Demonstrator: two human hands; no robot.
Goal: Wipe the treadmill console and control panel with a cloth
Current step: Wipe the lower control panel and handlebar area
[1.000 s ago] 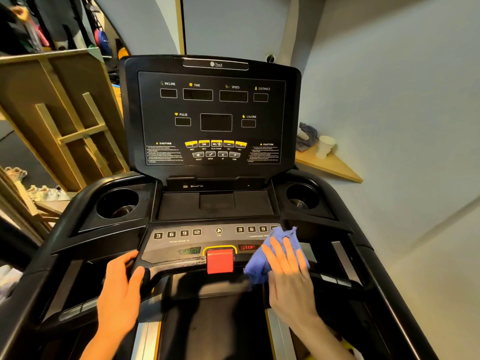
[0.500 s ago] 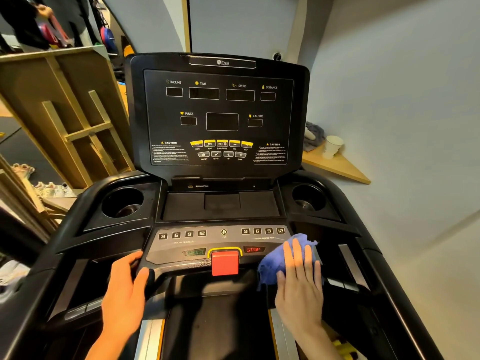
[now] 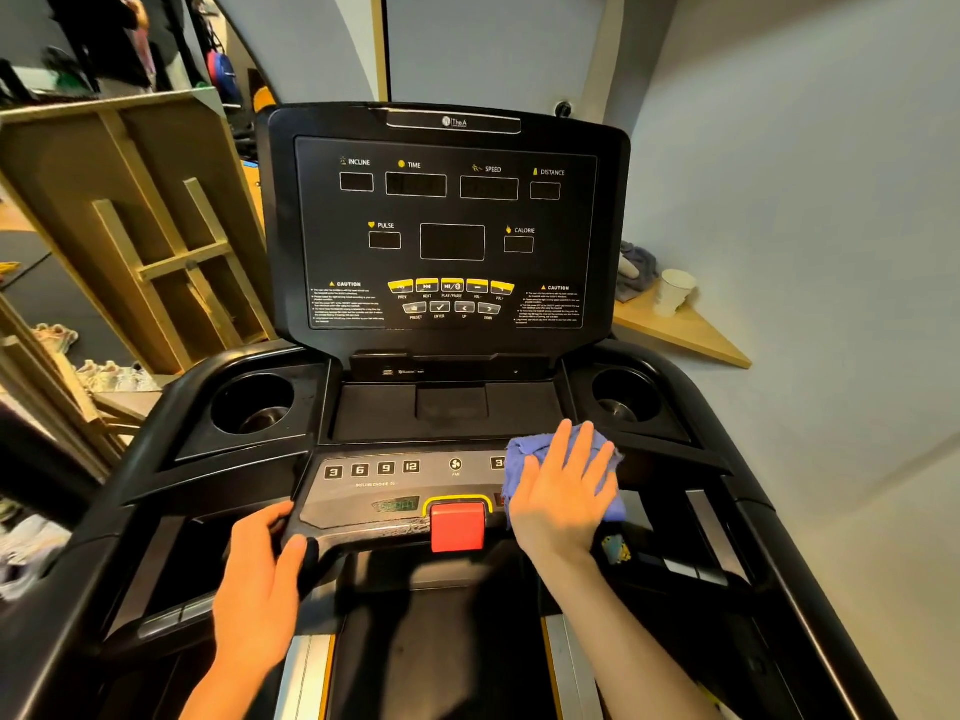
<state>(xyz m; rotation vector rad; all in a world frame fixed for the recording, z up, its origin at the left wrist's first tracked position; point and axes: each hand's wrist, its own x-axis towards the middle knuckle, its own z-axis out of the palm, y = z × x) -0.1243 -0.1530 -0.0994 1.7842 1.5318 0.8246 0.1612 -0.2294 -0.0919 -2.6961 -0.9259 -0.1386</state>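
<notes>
Blue cloth [image 3: 597, 462] is what I look for first in the head view, and it lies flat on the right end of the grey control panel [image 3: 363, 491], covering the right-hand row of number keys except for one "3". My right hand [image 3: 563, 493] is spread wide on top of it, palm down, fingers fanned and pressing the cloth to the surface; nothing is pinched. My left hand [image 3: 265, 579] is curled around the left front edge of the panel housing, thumb on top, bracing me rather than wiping. The red stop button [image 3: 458, 527] sits just beside the right hand, on its left. Above, the upright console screen [image 3: 447, 226] is dark, and the two cup holders [image 3: 253, 402] flank the tray below it.

I judge the step in hand to be the wipe of the lower panel's right side. The next move calls for sliding the cloth left across the keys with even pressure, skirting the stop button, then lifting to the upright console, which looks untouched from here.
</notes>
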